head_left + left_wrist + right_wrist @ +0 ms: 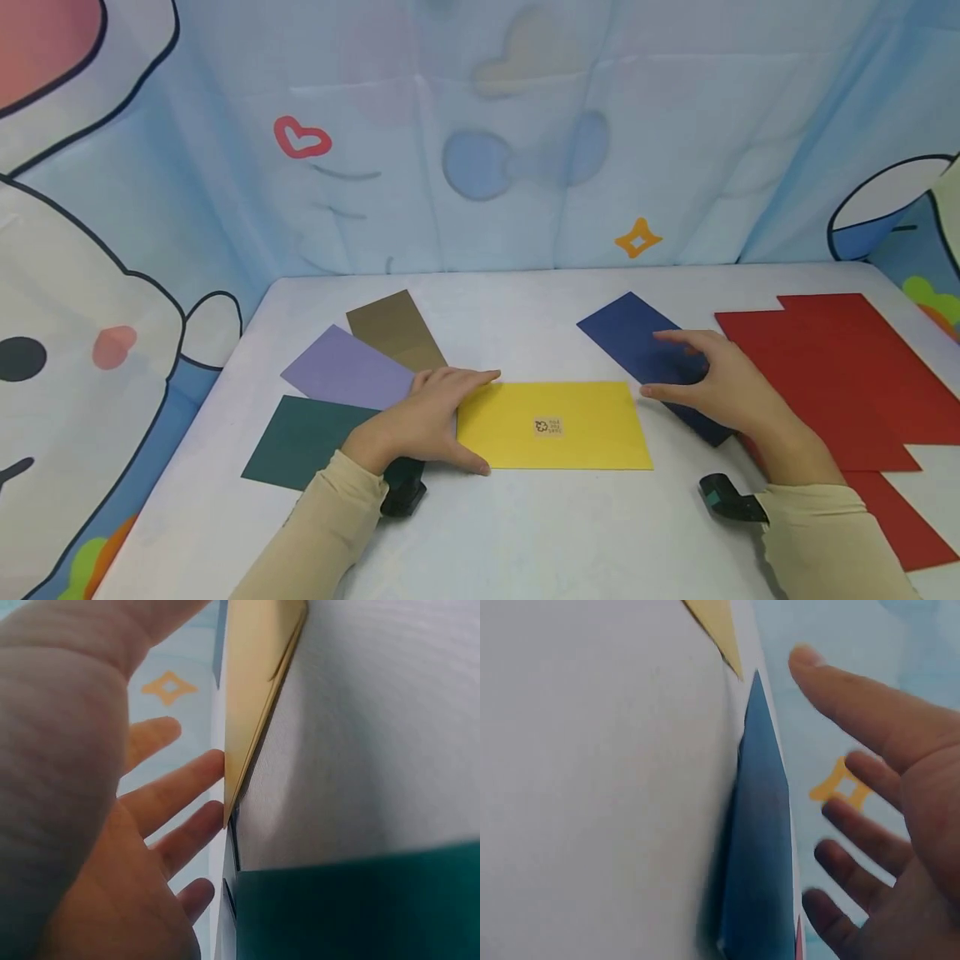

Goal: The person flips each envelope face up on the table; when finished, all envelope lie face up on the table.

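A yellow envelope (592, 429) lies flat in the middle of the table, with a small printed sticker (547, 427) at its centre. At its left end is my left hand (435, 417), thumb and fingers spread, fingertips right at the envelope's edge. The left wrist view shows the layered edge of the yellow envelope (251, 697) beside the extended fingers. My right hand (720, 383) hovers over a dark blue envelope (630, 333), thumb and fingers apart with nothing between them. In the right wrist view the blue envelope (761, 825) lies beside those loosely bent fingers.
Left of the yellow envelope lie a green envelope (300, 437), a purple one (345, 371) and an olive-brown one (397, 325), partly overlapping. Several overlapping red pieces (862, 375) cover the table's right side. A patterned blue curtain (420, 208) hangs behind the white table (570, 533).
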